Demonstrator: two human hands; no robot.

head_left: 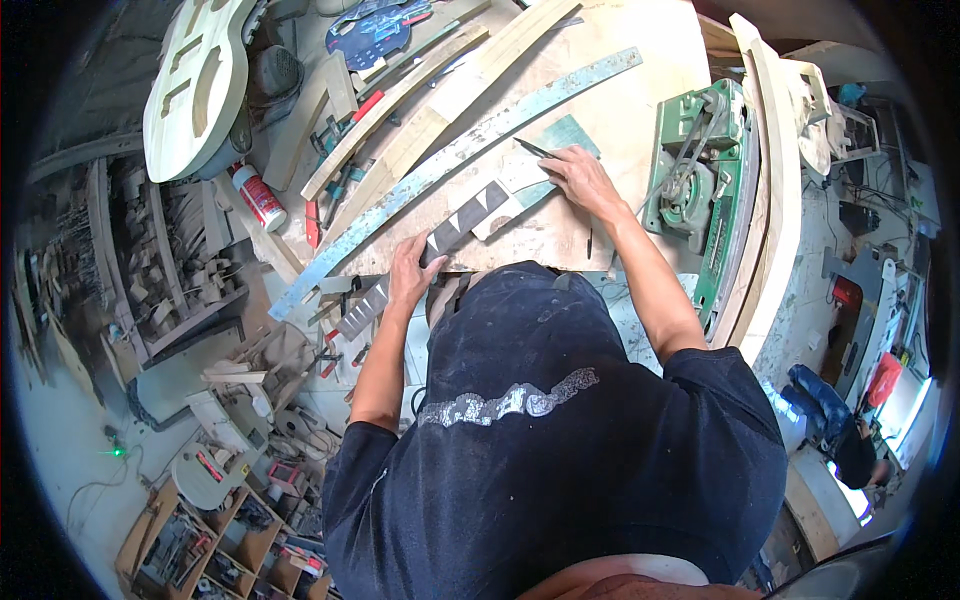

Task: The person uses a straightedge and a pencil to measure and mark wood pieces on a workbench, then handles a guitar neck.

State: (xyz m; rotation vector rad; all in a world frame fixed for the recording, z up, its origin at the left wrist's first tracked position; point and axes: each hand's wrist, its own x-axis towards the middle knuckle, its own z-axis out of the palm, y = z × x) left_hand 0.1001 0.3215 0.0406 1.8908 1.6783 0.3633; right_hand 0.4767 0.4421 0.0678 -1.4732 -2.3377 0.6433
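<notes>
A dark guitar fretboard with pale wedge-shaped inlays slants across the near edge of the bench. My left hand is closed around it near its middle, and its lower end sticks out past the bench edge. At its upper end lies a pale, light-coloured piece, with a teal flat piece beyond and partly under it. My right hand pinches a thin dark pen or pencil, pointing left above the pale piece. The lower fingers rest by the teal piece's edge.
A long, worn blue-green straightedge crosses the bench beyond my hands, with wooden strips behind it. On the right stands a green belt-driven machine. A red-and-white can and a pale guitar body are at left. Another person is far right.
</notes>
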